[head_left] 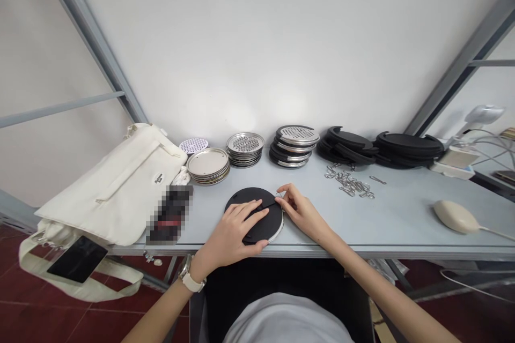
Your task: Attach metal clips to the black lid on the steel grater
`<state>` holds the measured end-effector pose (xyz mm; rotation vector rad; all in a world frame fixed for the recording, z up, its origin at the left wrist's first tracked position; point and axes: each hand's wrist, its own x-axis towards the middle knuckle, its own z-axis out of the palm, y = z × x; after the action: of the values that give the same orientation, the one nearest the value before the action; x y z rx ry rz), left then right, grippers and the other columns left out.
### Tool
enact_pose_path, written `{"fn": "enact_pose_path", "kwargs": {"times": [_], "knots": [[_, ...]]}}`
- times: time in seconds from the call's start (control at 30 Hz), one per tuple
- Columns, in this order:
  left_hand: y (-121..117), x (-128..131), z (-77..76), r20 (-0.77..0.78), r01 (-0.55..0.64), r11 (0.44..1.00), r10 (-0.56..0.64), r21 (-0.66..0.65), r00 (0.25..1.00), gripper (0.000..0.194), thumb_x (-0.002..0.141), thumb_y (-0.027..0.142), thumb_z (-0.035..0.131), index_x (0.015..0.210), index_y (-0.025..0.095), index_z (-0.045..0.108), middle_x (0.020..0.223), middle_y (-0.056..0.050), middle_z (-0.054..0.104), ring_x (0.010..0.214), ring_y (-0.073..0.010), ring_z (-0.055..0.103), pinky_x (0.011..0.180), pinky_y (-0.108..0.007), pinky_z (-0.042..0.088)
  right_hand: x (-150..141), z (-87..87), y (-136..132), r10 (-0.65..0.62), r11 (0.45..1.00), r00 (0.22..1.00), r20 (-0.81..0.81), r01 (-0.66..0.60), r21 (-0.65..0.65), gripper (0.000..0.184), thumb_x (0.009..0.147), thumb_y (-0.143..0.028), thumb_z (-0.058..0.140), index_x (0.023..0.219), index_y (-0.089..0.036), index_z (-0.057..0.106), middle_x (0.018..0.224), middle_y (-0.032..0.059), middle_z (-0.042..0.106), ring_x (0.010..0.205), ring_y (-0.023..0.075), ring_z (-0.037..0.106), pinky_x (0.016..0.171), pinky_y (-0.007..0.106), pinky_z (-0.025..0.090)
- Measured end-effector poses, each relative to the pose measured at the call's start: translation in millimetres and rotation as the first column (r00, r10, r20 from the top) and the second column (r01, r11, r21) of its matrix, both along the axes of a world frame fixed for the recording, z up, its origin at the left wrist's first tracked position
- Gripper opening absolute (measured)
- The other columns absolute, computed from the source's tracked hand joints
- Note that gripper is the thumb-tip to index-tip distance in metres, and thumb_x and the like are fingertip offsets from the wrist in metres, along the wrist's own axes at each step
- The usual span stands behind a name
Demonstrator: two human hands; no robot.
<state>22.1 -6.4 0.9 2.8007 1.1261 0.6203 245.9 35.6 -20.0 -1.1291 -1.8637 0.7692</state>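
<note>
The left hand (237,228) lies spread, fingers slightly apart, palm down and pressing on a round matte-black disc (253,214), with a white-strapped wristwatch (192,280) on its wrist. The disc sits flat near the front edge of a pale grey table (386,220), at lower centre of the frame, with a thin silver metal rim (282,228) showing beneath its right side. The right hand (301,211) is partly closed, its thumb and forefinger pinching a thin silver metal piece (278,194) just above the disc; the piece is too small to identify exactly.

Along the back of the table stand stacks of round perforated steel grater discs (296,135) and black C-shaped plastic rings (349,142). A loose pile of small silver metal clips (349,183) lies just right of the right hand. A cream canvas bag (112,187) sits at the left.
</note>
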Motion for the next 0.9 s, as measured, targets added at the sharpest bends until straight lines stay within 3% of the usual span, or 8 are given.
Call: {"fn": "enact_pose_path", "kwargs": {"times": [0.43,0.9], "knots": [[-0.4,0.9,1.4,0.001,-0.001,1.000,0.001,-0.007,1.000,0.057,0.084,0.037,0.056,0.138,0.025,0.042,0.145,-0.007,0.039,0.129,-0.0272,0.039,0.103,-0.044,0.035,1.1,3.9,-1.7,0.014,0.999,0.996,0.093,-0.018,0.042,0.022,0.097,-0.037,0.035,0.102,-0.022,0.050,0.063,-0.0045,0.048,0.057,0.0141,0.050,0.060,0.025,0.040],[-0.3,1.1,1.4,-0.005,-0.004,1.000,0.004,0.002,1.000,0.057,0.084,0.036,0.057,0.138,0.025,0.042,0.145,-0.007,0.039,0.129,-0.0267,0.039,0.103,-0.043,0.035,1.8,2.2,-0.8,-0.020,1.000,1.000,0.008,0.020,0.020,0.023,0.094,-0.041,0.041,0.094,-0.021,0.052,0.067,-0.0021,0.052,0.063,0.0149,0.050,0.061,0.025,0.040]]}}
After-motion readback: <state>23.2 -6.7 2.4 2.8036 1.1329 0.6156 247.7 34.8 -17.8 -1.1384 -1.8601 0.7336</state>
